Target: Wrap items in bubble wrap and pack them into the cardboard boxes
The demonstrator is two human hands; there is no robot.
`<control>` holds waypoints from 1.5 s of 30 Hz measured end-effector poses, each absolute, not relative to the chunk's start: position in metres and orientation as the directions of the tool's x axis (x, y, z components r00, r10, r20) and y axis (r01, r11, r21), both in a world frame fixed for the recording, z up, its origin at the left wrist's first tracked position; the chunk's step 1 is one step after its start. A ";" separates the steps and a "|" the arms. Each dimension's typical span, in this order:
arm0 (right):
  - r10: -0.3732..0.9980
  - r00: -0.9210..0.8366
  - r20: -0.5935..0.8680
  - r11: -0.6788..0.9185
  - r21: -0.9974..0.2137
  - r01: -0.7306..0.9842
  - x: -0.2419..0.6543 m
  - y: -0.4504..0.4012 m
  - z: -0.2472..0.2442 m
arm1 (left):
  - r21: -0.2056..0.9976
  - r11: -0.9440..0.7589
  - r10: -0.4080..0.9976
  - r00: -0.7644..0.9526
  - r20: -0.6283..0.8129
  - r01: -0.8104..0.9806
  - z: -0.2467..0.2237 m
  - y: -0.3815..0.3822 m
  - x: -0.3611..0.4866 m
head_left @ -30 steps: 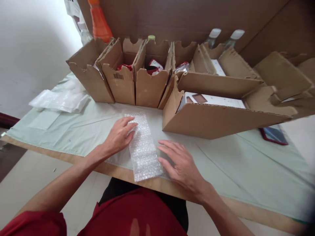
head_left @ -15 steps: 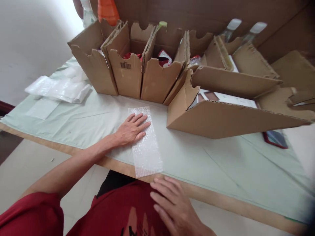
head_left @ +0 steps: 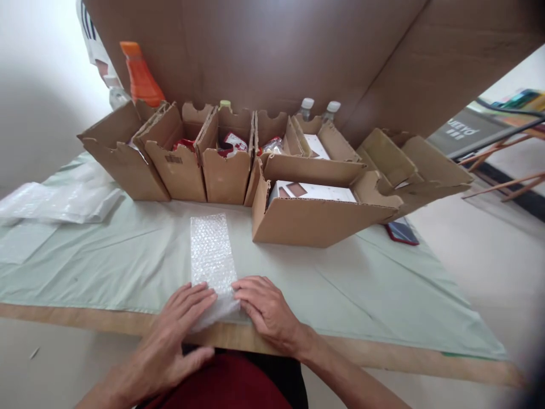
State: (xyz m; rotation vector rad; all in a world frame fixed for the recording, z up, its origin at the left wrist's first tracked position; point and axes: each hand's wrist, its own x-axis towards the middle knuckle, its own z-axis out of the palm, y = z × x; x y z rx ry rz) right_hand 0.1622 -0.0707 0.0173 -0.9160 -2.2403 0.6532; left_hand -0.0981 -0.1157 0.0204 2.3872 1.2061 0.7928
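A narrow bubble-wrap piece [head_left: 212,250] lies flat on the green cloth [head_left: 298,284], its near end by the table's front edge. At its lower left side rests my left hand [head_left: 176,324], fingers stretched over the wrap's edge and thumb spread away, so it is open. My right hand [head_left: 268,312] is at the lower right side, fingers curled and fingertips pressed on the wrap's edge. Beyond the wrap stand several cardboard bins [head_left: 227,176], some holding red packets. A larger cardboard bin [head_left: 315,224] to the right holds a white box [head_left: 323,192].
More clear plastic wrap [head_left: 63,201] lies at the left. Behind the bins are an orange bottle [head_left: 142,76], white-capped bottles [head_left: 305,108] and a tall cardboard panel [head_left: 255,51]. A phone [head_left: 401,232] lies at the right edge.
My left hand has slid from the middle of the wrap to its near left edge. My right hand has come up onto the wrap's right side. The view has tilted up and shifted right.
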 end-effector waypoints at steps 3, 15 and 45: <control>0.867 -0.433 0.247 0.428 -0.815 0.391 0.155 -0.072 0.025 | 0.648 -0.411 0.907 0.220 0.358 0.641 0.016 -0.111 -0.086; 0.874 -0.318 0.367 0.484 -0.710 0.511 0.166 -0.070 0.022 | 0.829 -0.001 0.996 -0.071 0.049 0.560 0.018 -0.092 -0.075; 0.642 -0.665 0.381 0.766 -0.330 0.551 0.127 -0.044 0.023 | 0.625 -0.182 0.968 0.028 0.249 0.759 0.010 -0.069 -0.092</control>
